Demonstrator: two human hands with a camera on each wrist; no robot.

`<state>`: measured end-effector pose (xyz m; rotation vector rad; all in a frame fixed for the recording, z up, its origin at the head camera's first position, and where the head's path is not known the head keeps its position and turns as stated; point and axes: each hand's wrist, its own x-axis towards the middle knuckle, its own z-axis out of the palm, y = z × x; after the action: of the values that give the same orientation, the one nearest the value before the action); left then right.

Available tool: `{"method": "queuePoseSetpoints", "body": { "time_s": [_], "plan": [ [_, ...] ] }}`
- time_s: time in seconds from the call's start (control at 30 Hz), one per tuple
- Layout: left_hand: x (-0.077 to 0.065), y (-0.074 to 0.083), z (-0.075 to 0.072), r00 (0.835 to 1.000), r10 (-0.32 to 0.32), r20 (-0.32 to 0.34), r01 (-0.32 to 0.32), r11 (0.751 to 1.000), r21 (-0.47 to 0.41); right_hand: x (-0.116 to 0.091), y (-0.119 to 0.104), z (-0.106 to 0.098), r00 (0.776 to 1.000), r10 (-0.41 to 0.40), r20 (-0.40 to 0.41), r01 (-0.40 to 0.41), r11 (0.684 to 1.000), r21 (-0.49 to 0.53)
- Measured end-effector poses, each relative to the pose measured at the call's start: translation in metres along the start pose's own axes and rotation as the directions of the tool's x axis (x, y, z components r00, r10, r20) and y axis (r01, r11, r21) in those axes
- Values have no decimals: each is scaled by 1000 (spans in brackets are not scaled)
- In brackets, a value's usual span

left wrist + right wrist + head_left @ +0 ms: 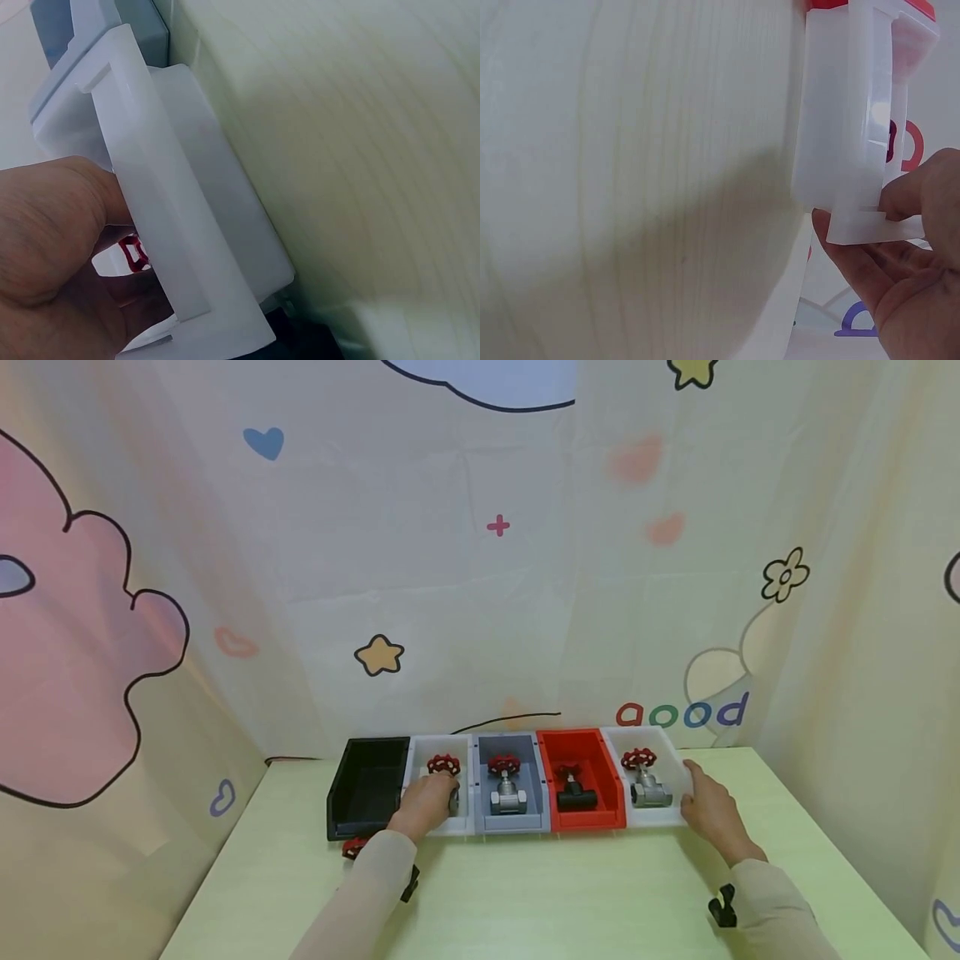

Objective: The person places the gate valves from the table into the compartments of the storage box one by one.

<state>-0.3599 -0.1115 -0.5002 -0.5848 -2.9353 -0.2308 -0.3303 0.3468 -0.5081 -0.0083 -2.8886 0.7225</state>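
Observation:
My left hand (423, 806) reaches into the left white bin (467, 825) and holds a gate valve with a red handwheel (444, 764); its body is mostly hidden by the hand. In the left wrist view the fingers curl behind the bin's front wall (165, 187), with a bit of red wheel between them. At the row's right end, my right hand (712, 806) pinches the side wall of the right white bin (678, 760), thumb inside and fingers outside. A silver valve with a red handwheel (651, 792) lies in that bin.
Between the white bins, a grey bin (487, 745) holds a silver valve (507, 797) and a red bin (611, 814) a black valve (576, 797). A black bin (371, 785) ends the row at left. Another red handwheel (352, 847) shows before it on the table (540, 902).

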Motion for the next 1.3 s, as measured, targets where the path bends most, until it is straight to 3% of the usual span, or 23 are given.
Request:
{"method": "queuePoseSetpoints", "body": {
  "time_s": [0.6, 0.97, 1.17, 1.3],
  "plan": [
    [2, -2, 3, 1000, -4, -5, 4, 1000, 9, 1, 1, 3, 1000, 2, -1, -2, 1000, 5],
    [0, -1, 3, 999, 30, -37, -27, 997, 78, 1, 3, 4, 1000, -5, -15, 5, 1000, 1],
    [-1, 1, -2, 996, 45, -71, -37, 993, 111, 0, 2, 1, 1000, -3, -17, 3, 1000, 3],
    [-2, 2, -8, 998, 32, -50, -26, 994, 109, 0, 0, 1, 1000, 15, 0, -15, 1000, 6]
  ]
}}
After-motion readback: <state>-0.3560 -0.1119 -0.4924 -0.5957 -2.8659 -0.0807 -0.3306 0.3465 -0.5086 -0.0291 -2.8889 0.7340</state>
